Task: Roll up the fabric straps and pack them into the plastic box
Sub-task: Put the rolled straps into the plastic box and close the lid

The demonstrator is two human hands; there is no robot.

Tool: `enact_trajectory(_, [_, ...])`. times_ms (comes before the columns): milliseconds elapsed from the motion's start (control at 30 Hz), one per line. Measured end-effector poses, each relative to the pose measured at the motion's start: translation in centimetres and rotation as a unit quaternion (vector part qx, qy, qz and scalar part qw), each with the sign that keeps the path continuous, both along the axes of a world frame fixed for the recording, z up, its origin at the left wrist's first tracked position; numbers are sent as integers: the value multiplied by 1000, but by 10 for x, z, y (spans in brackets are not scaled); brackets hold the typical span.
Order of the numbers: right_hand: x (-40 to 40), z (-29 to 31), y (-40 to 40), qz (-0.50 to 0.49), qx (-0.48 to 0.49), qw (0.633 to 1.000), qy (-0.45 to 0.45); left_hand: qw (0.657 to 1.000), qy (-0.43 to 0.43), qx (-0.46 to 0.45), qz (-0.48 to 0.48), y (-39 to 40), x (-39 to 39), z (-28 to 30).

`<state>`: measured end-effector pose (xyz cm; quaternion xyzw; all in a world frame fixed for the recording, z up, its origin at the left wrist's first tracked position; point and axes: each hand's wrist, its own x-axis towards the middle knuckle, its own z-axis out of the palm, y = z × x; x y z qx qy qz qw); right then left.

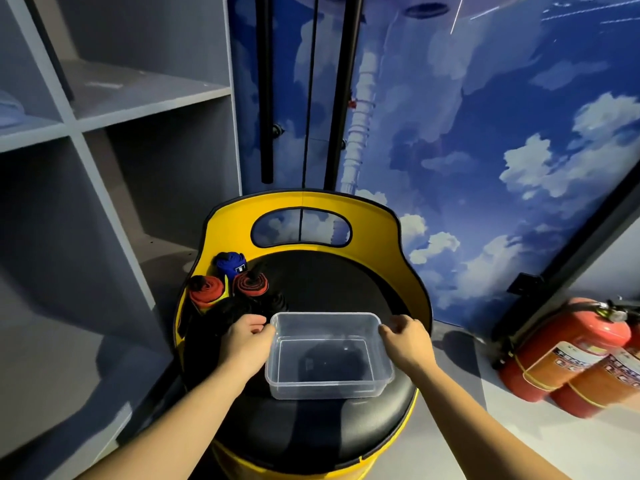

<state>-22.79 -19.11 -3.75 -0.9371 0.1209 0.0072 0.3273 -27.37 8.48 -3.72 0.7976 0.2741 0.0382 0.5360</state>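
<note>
Black seat (311, 427) bears clear plastic box (327, 389), both hands' fingers (391, 329) gripping its rim; labels unreadable.

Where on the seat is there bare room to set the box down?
Bare black seat lies between the plastic box and the yellow backrest, and nearer the camera below the box. The left edge is crowded: blue roll, two red-black rolls, dark straps.

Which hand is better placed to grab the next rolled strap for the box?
Probably the left hand. It holds the plastic box on the side where the rolled straps lie. The right hand is across the box.
</note>
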Motion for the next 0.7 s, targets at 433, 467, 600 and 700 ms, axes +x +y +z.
enact_trajectory(433, [4,27,150,261,22,965,-8,998,-17,8,55,76,9,-4])
enact_trajectory(467, [7,23,161,284,9,959,-13,998,-16,9,66,83,11,-8])
enact_trajectory(600, [17,0,204,358,-94,928,-41,996,6,20,90,107,20,-20])
enact_trajectory(700, [23,-14,226,370,-185,909,-42,998,46,-3,47,111,27,-30])
